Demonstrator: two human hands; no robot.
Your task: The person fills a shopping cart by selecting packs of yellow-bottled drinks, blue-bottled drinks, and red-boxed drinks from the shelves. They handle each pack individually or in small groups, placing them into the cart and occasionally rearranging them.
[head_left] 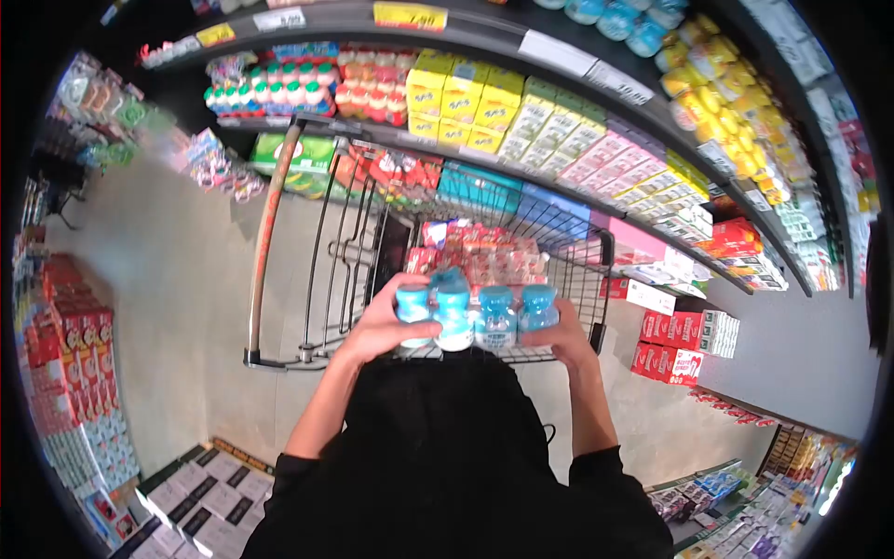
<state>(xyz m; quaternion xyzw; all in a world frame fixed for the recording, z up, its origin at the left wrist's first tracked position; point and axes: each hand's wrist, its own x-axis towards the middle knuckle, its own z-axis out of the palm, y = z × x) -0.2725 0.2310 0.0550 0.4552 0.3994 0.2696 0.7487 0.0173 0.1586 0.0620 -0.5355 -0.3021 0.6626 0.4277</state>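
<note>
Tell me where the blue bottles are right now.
In the head view, the blue bottles are near the middle, held between the left hand and right hand, over the near side of the cart.

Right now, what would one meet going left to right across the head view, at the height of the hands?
Stacked red boxes on the left, the cart's handle bar, the left hand, the blue-capped bottles, the right hand, then red packs on the right.
</note>
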